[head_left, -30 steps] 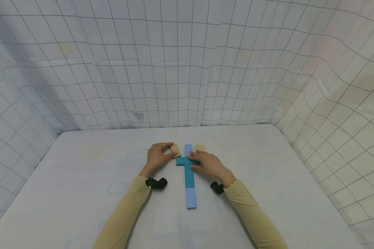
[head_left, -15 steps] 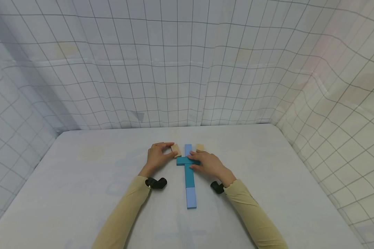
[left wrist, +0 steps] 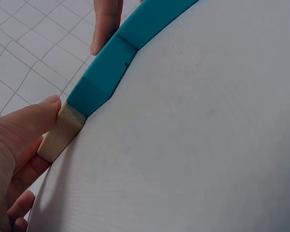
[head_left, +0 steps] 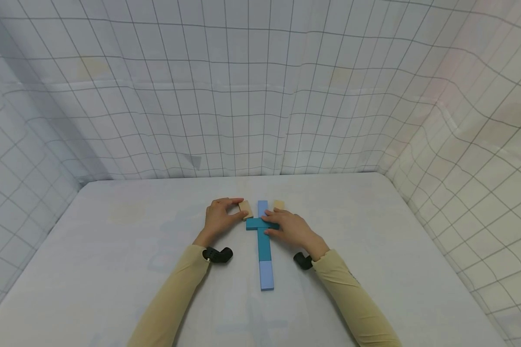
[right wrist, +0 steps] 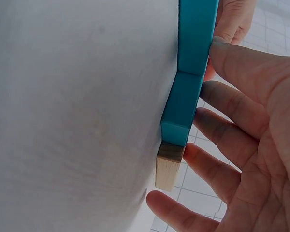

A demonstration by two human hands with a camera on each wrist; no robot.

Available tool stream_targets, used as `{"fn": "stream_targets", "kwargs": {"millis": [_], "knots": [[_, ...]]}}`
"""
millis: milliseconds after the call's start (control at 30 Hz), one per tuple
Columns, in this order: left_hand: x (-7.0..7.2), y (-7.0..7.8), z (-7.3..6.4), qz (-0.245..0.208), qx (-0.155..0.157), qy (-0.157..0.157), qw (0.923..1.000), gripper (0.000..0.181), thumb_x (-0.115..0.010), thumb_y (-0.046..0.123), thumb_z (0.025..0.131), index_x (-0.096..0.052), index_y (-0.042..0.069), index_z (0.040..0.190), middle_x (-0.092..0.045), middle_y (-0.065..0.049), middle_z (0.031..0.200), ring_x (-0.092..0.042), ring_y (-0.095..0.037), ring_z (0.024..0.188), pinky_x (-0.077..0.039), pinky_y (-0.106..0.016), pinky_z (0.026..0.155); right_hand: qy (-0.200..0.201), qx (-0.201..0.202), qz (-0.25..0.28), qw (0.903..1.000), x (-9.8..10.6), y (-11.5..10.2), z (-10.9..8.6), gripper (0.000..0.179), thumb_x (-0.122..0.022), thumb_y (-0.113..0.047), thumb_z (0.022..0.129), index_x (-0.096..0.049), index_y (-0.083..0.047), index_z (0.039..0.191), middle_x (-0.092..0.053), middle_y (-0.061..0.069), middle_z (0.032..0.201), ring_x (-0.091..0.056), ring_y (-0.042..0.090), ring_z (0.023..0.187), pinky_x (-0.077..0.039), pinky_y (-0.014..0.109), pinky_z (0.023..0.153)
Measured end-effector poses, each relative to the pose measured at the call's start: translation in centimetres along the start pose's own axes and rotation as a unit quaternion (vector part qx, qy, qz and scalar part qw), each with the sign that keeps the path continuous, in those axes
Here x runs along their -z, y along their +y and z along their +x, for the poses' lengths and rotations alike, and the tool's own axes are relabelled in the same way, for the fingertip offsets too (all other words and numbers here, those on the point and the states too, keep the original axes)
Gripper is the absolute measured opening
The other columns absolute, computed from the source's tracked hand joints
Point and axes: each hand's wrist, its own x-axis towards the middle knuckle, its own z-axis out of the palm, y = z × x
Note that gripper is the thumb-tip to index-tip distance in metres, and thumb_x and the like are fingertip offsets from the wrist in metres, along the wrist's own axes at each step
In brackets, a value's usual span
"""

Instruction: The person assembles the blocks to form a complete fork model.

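Note:
Flat blocks lie on the table in a cross shape. A teal crossbar (head_left: 253, 224) sits across the line between a blue block (head_left: 262, 206) at the far end and a teal block (head_left: 264, 245), with a second blue block (head_left: 267, 276) nearest the person. My left hand (head_left: 219, 217) pinches a pale wooden block (head_left: 245, 209) between thumb and fingers, at the crossbar's left end. Over the crossbar's right part lies my right hand (head_left: 293, 229), its fingers extended, fingertips (right wrist: 210, 89) against the teal edge. A light wooden block (head_left: 279, 205) stands just beyond it.
The white table (head_left: 113, 270) spreads out on both sides of the blocks. Behind it and along both sides hangs a white gridded cloth (head_left: 243, 106). A dark wrist camera (head_left: 220, 255) sits on the left wrist, another dark camera (head_left: 303, 261) on the right.

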Motion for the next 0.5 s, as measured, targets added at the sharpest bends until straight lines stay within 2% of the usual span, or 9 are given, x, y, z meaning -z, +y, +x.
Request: {"fn": "stream_targets", "kwargs": {"millis": [500], "knots": [[0.12,0.11,-0.02,-0.003,0.008,-0.009,0.9999,0.046,-0.072,0.038,0.084,-0.066,0.016,0.124,-0.058,-0.013,0.127,-0.041,-0.036,0.120,-0.026,-0.055,0.098,0.003,0.000,-0.009,1.0000,-0.10,0.10,-0.10,0.048,-0.064,-0.034,0.091,-0.057,-0.010,0.133,-0.046,0.006,0.141,-0.039,0.027,0.131,-0.039,0.048,0.098]]}}
